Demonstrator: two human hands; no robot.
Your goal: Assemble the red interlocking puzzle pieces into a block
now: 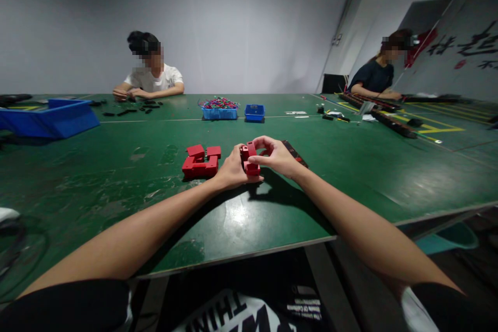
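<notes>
Sitting at the left end of the green desk [350,166], a blue plastic bin [73,118] has smooth, sloped walls. Next along, at the far edge, a co-worker in a white T-shirt [157,80] has both hands near scattered small black pieces [128,112].

Closer in, just left of the wearer's hands, lies a group of red blocks [200,166]: a squared, U-shaped body with flat, plain-faced pieces on top, matte and apparently plastic. Almost beside it, the left hand [235,168] has its fingers partly closed round the left side of a red notched block [252,158]; some fingertips are hidden behind it. The block stands between the two hands, its small holes facing left. From the right, the right hand [274,155] pinches it, thumb across the near face and forefinger arched over the top, a small gap showing between them.

Beyond the hands stand a light-blue tray [220,113] heaped with thin, tangled multicoloured wires [220,104] and a small dark-blue tray [254,113]. Just behind the right wrist lies a flat dark strip [295,153]. At far right, a co-worker in a dark top [373,75] sits by long, dark, narrow bars [392,123].
</notes>
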